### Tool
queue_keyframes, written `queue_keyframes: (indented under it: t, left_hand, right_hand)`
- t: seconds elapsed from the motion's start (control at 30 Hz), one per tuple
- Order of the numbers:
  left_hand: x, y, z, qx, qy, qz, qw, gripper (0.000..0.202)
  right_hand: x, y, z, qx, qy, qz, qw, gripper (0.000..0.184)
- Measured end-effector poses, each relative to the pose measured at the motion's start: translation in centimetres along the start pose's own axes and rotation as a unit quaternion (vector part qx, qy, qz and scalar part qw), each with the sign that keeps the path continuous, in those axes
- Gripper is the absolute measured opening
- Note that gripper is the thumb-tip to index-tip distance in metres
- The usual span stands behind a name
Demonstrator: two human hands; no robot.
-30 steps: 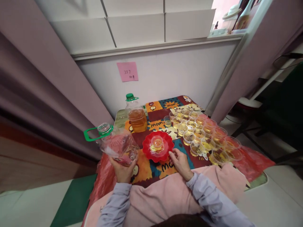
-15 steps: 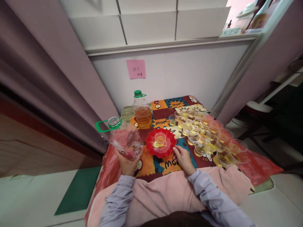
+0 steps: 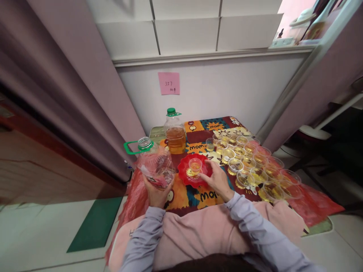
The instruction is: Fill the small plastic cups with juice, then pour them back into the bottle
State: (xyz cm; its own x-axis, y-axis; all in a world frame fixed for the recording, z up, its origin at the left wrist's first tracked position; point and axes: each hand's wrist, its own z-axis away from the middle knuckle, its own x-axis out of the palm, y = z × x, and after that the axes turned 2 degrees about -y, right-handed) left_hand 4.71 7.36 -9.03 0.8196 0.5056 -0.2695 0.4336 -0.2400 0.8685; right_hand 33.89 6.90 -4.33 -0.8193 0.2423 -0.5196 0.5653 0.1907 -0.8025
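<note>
My left hand (image 3: 158,194) is wrapped round the lower part of a large clear plastic bottle (image 3: 157,166). The bottle has a green handle ring and an uncapped neck, and it tilts to the left. On a red scalloped plate (image 3: 185,180) stands a small clear plastic cup (image 3: 195,166) with some yellowish liquid. My right hand (image 3: 217,179) reaches over the plate's right side, thumb and forefinger apart beside the cup. Whether a fingertip touches the cup I cannot tell.
Behind the plate stands a green-capped bottle (image 3: 175,138) of amber liquid. Several clear cups (image 3: 236,165) of yellow liquid crowd the table's right side. A patterned cloth (image 3: 208,196) and red plastic sheeting (image 3: 314,198) cover the table. A pink note (image 3: 169,84) is on the wall.
My right hand has left the plate's lower right rim and moved inward and up to the small cup. My left hand still holds the bottle. The whole view has shifted slightly.
</note>
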Motion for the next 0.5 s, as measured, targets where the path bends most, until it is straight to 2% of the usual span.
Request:
queue_keyframes:
  t: [0.13,0.2,0.33,0.5]
  left_hand:
    - [-0.1,0.2,0.0,-0.013,-0.004,-0.009,1.000,0.145]
    - [-0.1,0.2,0.1,-0.016,-0.008,-0.007,1.000,0.145]
    - [-0.1,-0.1,0.1,-0.011,-0.015,-0.012,1.000,0.146]
    - [-0.2,-0.5,0.1,0.000,-0.011,-0.022,1.000,0.141]
  right_hand:
    - [1.9,-0.7,-2.5,0.007,-0.059,0.102,0.993,0.076]
    - [2.8,-0.7,-3.2,0.021,-0.076,0.132,0.988,0.079]
    - [3.7,-0.4,-3.6,0.038,-0.075,0.150,0.985,0.072]
    - [3.9,-0.6,-3.7,0.050,-0.074,0.133,0.987,0.066]
